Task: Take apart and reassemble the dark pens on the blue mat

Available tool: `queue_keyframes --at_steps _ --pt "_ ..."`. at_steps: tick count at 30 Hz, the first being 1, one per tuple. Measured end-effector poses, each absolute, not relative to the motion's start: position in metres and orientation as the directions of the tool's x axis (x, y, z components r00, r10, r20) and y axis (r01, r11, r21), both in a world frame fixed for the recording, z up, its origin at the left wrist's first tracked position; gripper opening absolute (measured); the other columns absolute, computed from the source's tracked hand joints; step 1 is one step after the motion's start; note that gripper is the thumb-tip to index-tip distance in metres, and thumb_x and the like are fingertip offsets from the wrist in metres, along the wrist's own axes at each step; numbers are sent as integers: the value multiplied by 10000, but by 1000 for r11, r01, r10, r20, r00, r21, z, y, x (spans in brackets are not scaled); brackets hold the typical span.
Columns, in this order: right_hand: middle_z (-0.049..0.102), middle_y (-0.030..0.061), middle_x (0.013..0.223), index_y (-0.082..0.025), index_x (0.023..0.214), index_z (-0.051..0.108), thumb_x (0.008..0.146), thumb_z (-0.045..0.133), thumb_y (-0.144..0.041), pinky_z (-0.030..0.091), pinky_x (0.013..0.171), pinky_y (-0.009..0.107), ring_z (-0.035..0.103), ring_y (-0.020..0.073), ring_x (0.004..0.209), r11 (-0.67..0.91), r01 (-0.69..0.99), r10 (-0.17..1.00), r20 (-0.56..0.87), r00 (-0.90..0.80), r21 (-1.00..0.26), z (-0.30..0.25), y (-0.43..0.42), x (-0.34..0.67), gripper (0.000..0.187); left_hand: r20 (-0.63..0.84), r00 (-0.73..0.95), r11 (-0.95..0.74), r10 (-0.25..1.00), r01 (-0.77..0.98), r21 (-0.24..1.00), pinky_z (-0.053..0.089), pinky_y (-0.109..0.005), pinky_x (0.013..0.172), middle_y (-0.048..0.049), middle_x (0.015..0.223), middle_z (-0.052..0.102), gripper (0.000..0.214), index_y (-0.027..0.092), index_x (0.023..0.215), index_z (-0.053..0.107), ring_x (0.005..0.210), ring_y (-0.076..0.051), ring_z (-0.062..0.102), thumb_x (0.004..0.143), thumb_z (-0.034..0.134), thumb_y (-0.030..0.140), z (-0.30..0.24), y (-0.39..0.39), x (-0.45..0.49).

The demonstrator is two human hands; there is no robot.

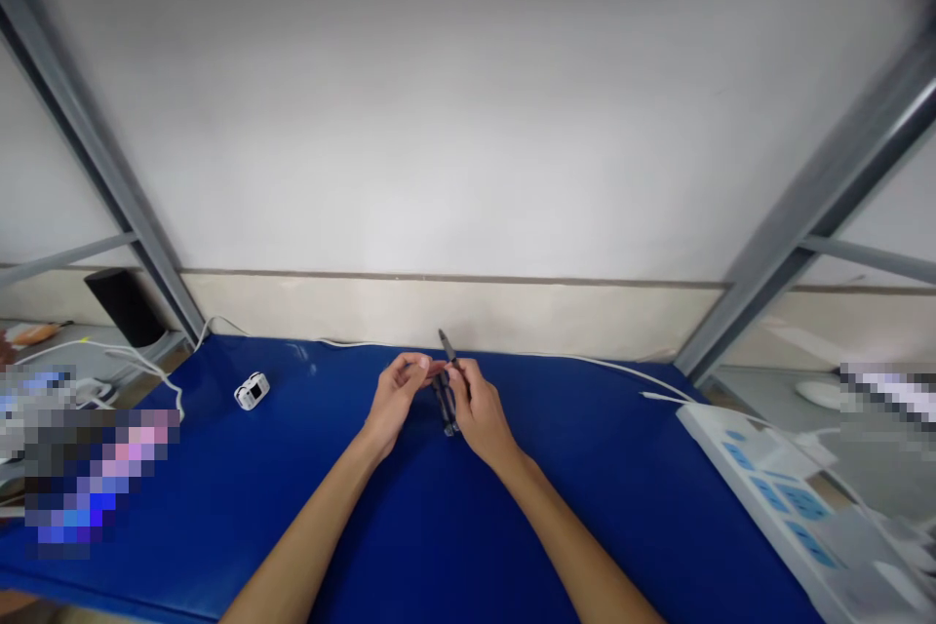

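The dark pen (448,347) is being pinched by the right hand (475,405), the left hand (395,398) curling beside it, grip unclear, this handling step seemingly calling for steadiness next.

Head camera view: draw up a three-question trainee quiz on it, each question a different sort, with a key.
1. True or false: the dark, slim, pen-like object is held in the left hand.
2. Which of these lies on the glossy blue tabletop, at the picture's left?
A) a red mug
B) a small, rounded white device with a black square
C) a yellow ball
3. What colour are the socket panels on the long white power strip at the picture's right?

Key: 1. False; the right hand holds it. 2. B. 3. Light blue.
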State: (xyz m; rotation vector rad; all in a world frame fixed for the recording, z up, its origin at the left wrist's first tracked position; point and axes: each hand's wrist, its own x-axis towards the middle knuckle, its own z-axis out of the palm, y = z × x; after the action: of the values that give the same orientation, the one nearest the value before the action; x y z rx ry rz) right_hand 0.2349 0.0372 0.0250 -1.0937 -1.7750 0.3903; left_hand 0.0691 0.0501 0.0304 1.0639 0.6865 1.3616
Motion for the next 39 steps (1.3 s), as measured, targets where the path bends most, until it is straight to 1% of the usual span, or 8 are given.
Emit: queue_keyframes --at_steps 5,9,12,17,21,26,32,39 --pt "738 108 981 -234 1106 567 1083 390 -458 542 798 339 723 257 881 509 524 759 643 101 -683 31 38 245 286 170 167 -101 971 -358 928 483 -441 1044 -160 1059 796 370 175 1044 737 1075 -300 737 850 797 484 26 45 76" --pt "694 42 761 -235 1001 600 1084 391 -466 499 639 282 678 207 660 531 550 802 591 -81 -645 26 41 244 322 208 180 -95 961 -493 865 455 -445 1102 -152 1228 754 473 207 1247 700 1217 -302 676 857 801 454 28 40 84" --pt "706 45 750 -230 996 626 1090 383 -450 480 612 277 687 213 650 564 561 811 536 -236 -606 19 43 241 340 217 175 -69 960 -606 793 450 -431 1115 -152 1272 735 527 208 1298 679 1255 -293 652 845 818 438 31 40 86" --pt "771 78 933 -231 1120 644 1096 395 -431 509 695 293 743 233 774 599 555 792 529 -305 -577 13 43 235 320 190 54 -138 980 -499 855 529 -349 923 -108 1011 792 294 170 936 736 1001 -247 733 808 850 409 25 47 80" --pt "754 64 868 -239 1102 644 1099 395 -434 463 636 280 724 221 704 606 631 777 530 -340 -484 12 41 234 316 209 -112 -236 972 -394 888 514 -273 795 -6 767 737 285 191 757 655 784 -162 698 771 885 358 22 50 77" --pt "711 34 778 -242 990 622 1106 370 -442 427 602 264 690 201 664 564 661 799 529 -286 -494 18 42 240 342 208 71 -134 976 -559 818 507 -376 995 -126 1174 762 435 198 1161 722 1106 -257 704 786 875 357 28 53 72" --pt "681 37 795 -236 921 591 1123 292 -398 442 668 275 671 202 726 569 661 799 519 -303 -490 24 40 243 394 205 -9 -188 979 -449 874 538 -331 921 -68 980 781 364 188 1073 784 907 -207 731 763 887 348 29 53 68" --pt "712 82 1007 -234 1061 590 1110 322 -359 499 809 320 686 226 911 599 626 781 536 -319 -500 22 41 241 299 233 56 -182 971 -464 867 543 -389 967 -137 1095 784 318 168 1027 779 1039 -264 729 798 858 375 31 52 66"
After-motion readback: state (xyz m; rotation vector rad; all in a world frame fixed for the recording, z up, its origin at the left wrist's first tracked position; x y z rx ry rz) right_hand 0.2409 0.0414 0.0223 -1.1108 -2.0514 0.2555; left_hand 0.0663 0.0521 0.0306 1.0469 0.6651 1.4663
